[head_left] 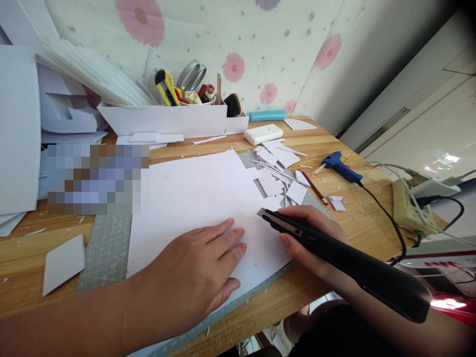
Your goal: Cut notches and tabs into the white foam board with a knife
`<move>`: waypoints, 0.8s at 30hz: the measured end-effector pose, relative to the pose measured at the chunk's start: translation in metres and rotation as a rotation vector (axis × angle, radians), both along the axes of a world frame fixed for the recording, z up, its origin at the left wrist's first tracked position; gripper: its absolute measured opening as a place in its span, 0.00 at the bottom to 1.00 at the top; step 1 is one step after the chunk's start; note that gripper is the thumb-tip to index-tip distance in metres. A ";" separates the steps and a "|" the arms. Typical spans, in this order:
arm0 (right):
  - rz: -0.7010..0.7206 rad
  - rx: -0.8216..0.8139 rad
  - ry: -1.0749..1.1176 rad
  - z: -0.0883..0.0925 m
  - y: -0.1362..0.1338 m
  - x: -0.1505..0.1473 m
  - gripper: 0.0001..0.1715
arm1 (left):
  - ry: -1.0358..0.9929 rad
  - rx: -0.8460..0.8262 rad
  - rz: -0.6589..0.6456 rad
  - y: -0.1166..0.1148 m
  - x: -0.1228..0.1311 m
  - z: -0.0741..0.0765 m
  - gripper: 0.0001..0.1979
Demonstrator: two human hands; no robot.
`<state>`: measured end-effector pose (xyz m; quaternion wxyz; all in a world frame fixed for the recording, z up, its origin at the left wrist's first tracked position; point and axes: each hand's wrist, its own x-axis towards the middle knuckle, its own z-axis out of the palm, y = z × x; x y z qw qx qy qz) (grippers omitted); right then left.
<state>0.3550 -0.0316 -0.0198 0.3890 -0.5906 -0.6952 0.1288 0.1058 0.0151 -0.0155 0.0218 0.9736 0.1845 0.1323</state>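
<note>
Room: A white covering with pink flowers (193,29) hangs behind a wooden table (320,144).
Cutting mat: The grey mat (107,243) lies on the table beneath the sheet, presumably to protect the wood.
White sheet: The large sheet (193,193) lies flat in the middle of the mat, directly in front of the person, within reach of both hands.
Left hand: The left hand (208,258) rests palm down on the near part of the sheet, fingers extended and slightly spread, grasping nothing; this probably stops the sheet sliding.
Right hand: The right hand (323,223) grasps the black knife (345,260) with digits on both sides, close behind its front end, likely for better control. Other fingers are hidden.
Blade: The short blade (261,212) points far left, over the right part of the sheet; I cannot tell whether it touches.
Scraps: White offcuts (271,181) are heaped beyond the blade, perhaps pushed there to free working space.
Pencil: The red pencil (314,188) lies just right of the scraps, handy for the right hand.
Glue gun: The blue gun (344,168) lies at the far right, its cord running toward the power strip (412,208).
Holder: The white box (174,121) stands far left; scissors (191,74) stand handles up, apparently for easy picking.
</note>
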 end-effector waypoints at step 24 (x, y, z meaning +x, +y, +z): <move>0.194 0.074 -0.124 -0.012 0.027 -0.015 0.17 | 0.046 -0.031 0.066 0.003 -0.003 -0.015 0.26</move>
